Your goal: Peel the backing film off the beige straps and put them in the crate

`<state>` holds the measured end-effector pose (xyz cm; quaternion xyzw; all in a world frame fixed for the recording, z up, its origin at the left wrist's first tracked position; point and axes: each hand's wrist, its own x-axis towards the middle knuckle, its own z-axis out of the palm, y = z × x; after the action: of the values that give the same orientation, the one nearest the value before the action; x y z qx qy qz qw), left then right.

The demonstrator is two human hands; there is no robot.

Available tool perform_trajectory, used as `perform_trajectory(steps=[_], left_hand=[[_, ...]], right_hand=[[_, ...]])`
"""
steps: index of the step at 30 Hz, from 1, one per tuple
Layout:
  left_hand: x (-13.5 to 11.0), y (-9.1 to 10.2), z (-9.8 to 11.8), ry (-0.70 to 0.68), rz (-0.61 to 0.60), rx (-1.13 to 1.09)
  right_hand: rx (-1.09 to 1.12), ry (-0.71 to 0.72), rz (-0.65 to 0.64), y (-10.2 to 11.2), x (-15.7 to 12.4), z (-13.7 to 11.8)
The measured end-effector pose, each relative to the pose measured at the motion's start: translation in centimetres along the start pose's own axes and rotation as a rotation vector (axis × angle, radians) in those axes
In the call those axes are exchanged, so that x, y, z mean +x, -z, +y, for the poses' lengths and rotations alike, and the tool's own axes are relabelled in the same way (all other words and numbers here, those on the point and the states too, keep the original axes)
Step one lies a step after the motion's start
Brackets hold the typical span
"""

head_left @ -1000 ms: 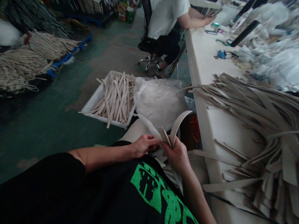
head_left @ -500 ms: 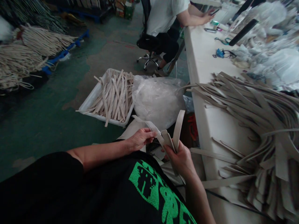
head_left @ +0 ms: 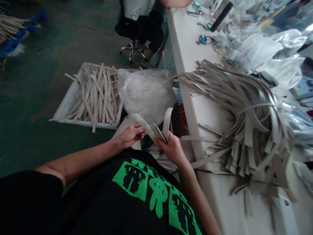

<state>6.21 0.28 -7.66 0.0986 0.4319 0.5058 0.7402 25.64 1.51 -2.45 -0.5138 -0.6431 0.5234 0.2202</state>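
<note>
My right hand [head_left: 172, 148] is wrapped round a folded beige strap [head_left: 167, 122], whose end curves up above my fingers. A paler, thin strip [head_left: 139, 120] runs from that hand to the left, and my left hand [head_left: 132, 134] pinches it between thumb and fingers. Both hands are close together in front of my waist. The part of the strap inside my right palm is hidden. At the right, a big heap of similar beige straps [head_left: 254, 111] lies on the table, some hanging over its near edge.
A white plastic bin [head_left: 66, 102] full of beige strips stands on the floor ahead. Beside it sits a clear plastic bag [head_left: 149, 93]. The white table [head_left: 179, 42] runs along my right, with plastic wrapping [head_left: 259, 49]. A person sits on an office chair [head_left: 128, 27] beyond.
The whole view has turned to the right, so everything sits farther left in it. Both hands keep their hold on the strap and strip, with little change between them.
</note>
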Motion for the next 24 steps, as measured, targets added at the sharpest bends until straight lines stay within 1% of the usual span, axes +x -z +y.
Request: perform_trajectory(steps=[2, 4, 6, 7, 9, 11, 13, 16, 18, 21, 24], left_hand=[[-0.1, -0.3, -0.3, 0.067, -0.043, -0.008], [-0.4, -0.6, -0.3, 0.125, -0.06, -0.063], [-0.7, -0.6, 0.3, 0.184, -0.061, -0.138], [-0.8, -0.5, 0.7, 0.21, -0.064, -0.17], [-1.2, -0.3, 1.3, 0.262, -0.079, -0.207], [-1.6, -0.3, 1.4, 0.311, -0.089, -0.211], [-1.9, -0.5, 0.9, 0.352, -0.095, -0.2], [-2.0, -0.8, -0.2, 0.387, -0.111, -0.175], [-2.0, -0.7, -0.8, 0.394, -0.123, -0.166], [-2.2, -0.5, -1.3, 0.412, -0.145, -0.172], [-2.1, -0.3, -1.5, 0.435, -0.175, -0.216]], right_hand=[[0.051, 0.001, 0.038, -0.1, 0.5, 0.1], [0.155, -0.005, 0.139, 0.2, 1.0, 0.4], [0.249, -0.002, 0.247, 0.7, 1.3, 0.8], [0.267, 0.001, 0.271, 0.9, 1.2, 1.1], [0.231, 0.021, 0.239, 1.1, 0.9, 1.5], [0.142, 0.083, 0.153, 0.6, 0.5, 1.5], [0.056, 0.187, 0.101, -0.1, 0.2, 1.4], [-0.059, 0.292, 0.106, -0.7, 0.1, 0.9], [-0.13, 0.309, 0.1, -0.6, 0.1, 0.6], [-0.182, 0.29, 0.078, -0.3, 0.1, 0.1], [-0.121, 0.237, 0.1, -0.1, -0.1, -0.1]])
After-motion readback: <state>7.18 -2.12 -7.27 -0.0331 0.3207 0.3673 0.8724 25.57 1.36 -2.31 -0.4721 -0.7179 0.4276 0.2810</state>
